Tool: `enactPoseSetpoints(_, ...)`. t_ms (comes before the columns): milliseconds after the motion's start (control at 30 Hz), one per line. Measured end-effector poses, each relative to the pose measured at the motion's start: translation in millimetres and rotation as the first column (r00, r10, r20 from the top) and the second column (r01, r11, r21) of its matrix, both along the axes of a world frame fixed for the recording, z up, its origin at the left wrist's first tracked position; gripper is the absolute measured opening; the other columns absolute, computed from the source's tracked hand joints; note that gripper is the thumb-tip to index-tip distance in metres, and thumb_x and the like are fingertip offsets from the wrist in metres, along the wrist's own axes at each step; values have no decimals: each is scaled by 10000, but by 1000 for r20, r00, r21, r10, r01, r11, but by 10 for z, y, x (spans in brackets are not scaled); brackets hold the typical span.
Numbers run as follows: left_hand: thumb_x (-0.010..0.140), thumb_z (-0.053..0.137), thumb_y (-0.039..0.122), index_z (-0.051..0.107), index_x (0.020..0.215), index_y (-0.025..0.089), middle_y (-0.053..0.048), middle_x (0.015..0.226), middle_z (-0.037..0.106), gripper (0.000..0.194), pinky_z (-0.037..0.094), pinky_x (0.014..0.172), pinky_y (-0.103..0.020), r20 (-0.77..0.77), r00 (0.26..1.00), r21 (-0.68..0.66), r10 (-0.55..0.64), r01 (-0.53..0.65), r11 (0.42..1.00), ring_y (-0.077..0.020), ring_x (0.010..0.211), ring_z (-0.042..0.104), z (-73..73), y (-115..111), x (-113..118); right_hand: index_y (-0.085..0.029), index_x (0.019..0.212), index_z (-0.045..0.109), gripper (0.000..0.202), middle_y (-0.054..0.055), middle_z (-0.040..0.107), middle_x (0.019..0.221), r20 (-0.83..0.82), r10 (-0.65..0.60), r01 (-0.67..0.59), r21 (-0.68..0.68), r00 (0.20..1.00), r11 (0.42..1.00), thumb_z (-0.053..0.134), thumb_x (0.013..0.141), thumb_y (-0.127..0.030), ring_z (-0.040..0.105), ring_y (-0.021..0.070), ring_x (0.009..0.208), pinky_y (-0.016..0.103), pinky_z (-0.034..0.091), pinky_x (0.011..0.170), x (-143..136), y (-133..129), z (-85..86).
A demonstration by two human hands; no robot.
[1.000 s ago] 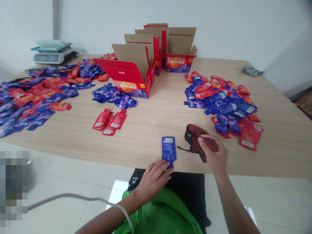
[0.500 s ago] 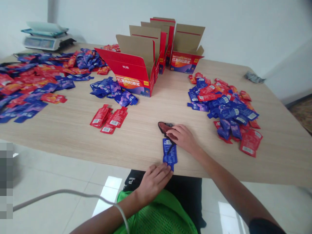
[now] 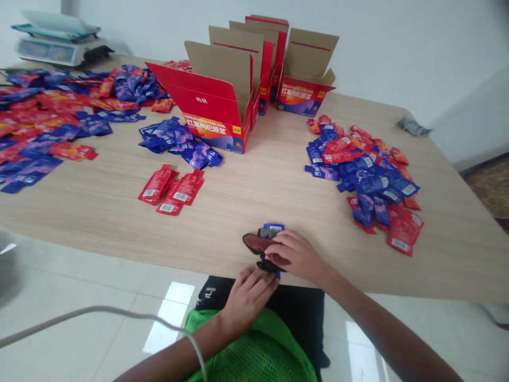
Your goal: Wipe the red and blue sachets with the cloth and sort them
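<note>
At the table's front edge lies a blue pouch, mostly covered, with its printed top showing. My left hand pins the pouch's near end to the table with its fingertips. In my right hand is a bunched brown cloth with black trim, pinched between thumb and fingers. The cloth rests over the middle of the pouch, and a grey patch of it shows near the pouch top. My fingers hide part of both things.
Right of my hands is a mixed heap of red and blue pouches. Red pouches and blue pouches lie left, before open red cartons. Further left are a larger pouch pile and a scale. A grey cloth lies far right.
My right hand has brought the brown cloth down along the blue pouch toward my left hand. My left hand stays at the pouch's near end. The view has shifted slightly.
</note>
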State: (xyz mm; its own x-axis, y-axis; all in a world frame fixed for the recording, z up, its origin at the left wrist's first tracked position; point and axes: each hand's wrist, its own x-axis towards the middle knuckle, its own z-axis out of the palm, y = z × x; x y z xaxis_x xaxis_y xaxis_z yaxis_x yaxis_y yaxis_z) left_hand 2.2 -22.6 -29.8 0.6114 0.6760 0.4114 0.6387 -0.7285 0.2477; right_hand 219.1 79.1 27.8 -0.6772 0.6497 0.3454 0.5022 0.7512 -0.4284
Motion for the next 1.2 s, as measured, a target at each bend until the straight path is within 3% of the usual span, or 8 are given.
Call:
enactPoseSetpoints(200, 1120, 419, 233, 694, 1319, 211, -67, 1312, 724, 340, 367, 1144, -377, 100, 995, -16, 15, -13, 1000, -209, 1350, 557, 60, 28, 14, -257, 1090, 723, 116, 69, 719, 1073, 31, -181, 173, 176, 983, 969, 657, 995, -250, 647, 244, 1060, 422, 555, 966, 77, 762, 45)
enactPoseSetpoints(367, 1115, 432, 223, 689, 1325, 209, -62, 1327, 719, 332, 366, 1145, -388, 111, 994, -16, 14, -12, 1000, -214, 1353, 554, 33, 29, 15, -290, 1170, 715, 208, 83, 688, 1141, -294, -379, 439, 172, 877, 882, 693, 970, -240, 660, 253, 1070, 429, 577, 940, 141, 559, 348)
enactPoseSetpoints(467, 1105, 462, 229, 688, 1330, 218, -67, 1299, 724, 319, 368, 1149, -391, 99, 995, -24, 18, -16, 1000, -218, 1320, 572, 1, 28, 19, -307, 1195, 698, 257, 70, 684, 1166, -279, -254, 289, 93, 926, 953, 720, 950, -232, 661, 238, 1092, 405, 588, 939, 108, 127, 379)
enactPoseSetpoints(600, 1110, 453, 232, 693, 1318, 231, -53, 1234, 740, 317, 370, 1137, -375, 111, 993, -41, 26, -22, 999, -202, 1240, 605, -5, 36, 36, -299, 1130, 711, 157, 35, 706, 1091, -49, -12, 14, 34, 999, 999, 678, 984, -252, 651, 211, 1066, 391, 575, 971, 43, -130, 118)
enactPoseSetpoints(767, 1115, 442, 242, 706, 1299, 227, -55, 1274, 738, 322, 362, 1120, -373, 128, 991, -28, 43, -39, 999, -207, 1300, 579, -10, 28, 44, -281, 1119, 722, 140, 48, 711, 1095, -40, -154, 158, 94, 987, 983, 685, 985, -263, 637, 223, 1078, 401, 558, 974, 61, 390, -119)
enactPoseSetpoints(933, 1091, 491, 240, 714, 1294, 248, -63, 1282, 734, 302, 392, 1096, -381, 82, 994, -53, 67, -63, 997, -218, 1309, 580, -30, 12, 39, -279, 1136, 735, 163, 70, 717, 1084, -66, -341, 347, 229, 938, 909, 659, 996, -248, 660, 243, 1037, 414, 564, 939, 104, 863, 107)
enactPoseSetpoints(1067, 1096, 465, 235, 717, 1285, 249, -56, 1263, 739, 315, 378, 1107, -375, 131, 989, -61, 69, -61, 996, -211, 1295, 581, -32, 19, 41, -309, 1210, 713, 243, 77, 689, 1159, -304, -385, 441, 140, 871, 887, 689, 977, -246, 667, 240, 1066, 414, 578, 952, 84, 515, 337)
enactPoseSetpoints(1200, 1078, 502, 233, 727, 1266, 249, -59, 1200, 741, 293, 382, 1112, -381, 118, 991, -90, 61, -50, 995, -216, 1202, 604, -3, 37, 45, -312, 1200, 699, 256, 57, 699, 1148, -196, -166, 179, 53, 967, 982, 709, 958, -232, 667, 225, 1079, 383, 594, 932, 9, -66, 271)
